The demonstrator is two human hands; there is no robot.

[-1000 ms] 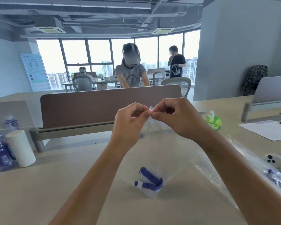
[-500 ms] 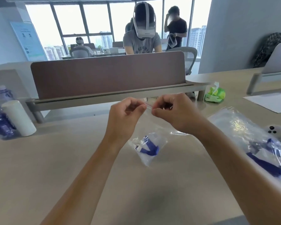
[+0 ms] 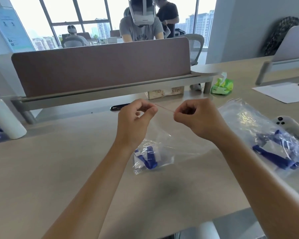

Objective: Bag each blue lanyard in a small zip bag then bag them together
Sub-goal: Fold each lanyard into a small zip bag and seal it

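Observation:
A small clear zip bag (image 3: pixel 164 144) hangs above the table, with a folded blue lanyard (image 3: pixel 149 158) lying in its bottom. My left hand (image 3: pixel 136 118) pinches the bag's top strip at its left end. My right hand (image 3: pixel 195 116) pinches the same strip further right, and the strip is stretched taut between them. At the right lies a larger clear bag (image 3: pixel 259 130) holding several blue lanyards (image 3: pixel 274 156).
A white controller (image 3: pixel 290 126) lies by the large bag. Green tissue pack (image 3: pixel 222 85) and a paper sheet (image 3: pixel 281 91) sit at the back right. A white cylinder (image 3: pixel 5 119) and a bottle stand at the left. A brown desk divider (image 3: pixel 100 66) runs across the back.
My hands have moved apart along the bag's top strip and lowered. The bag with the lanyard has sunk towards the table. The view has tilted down.

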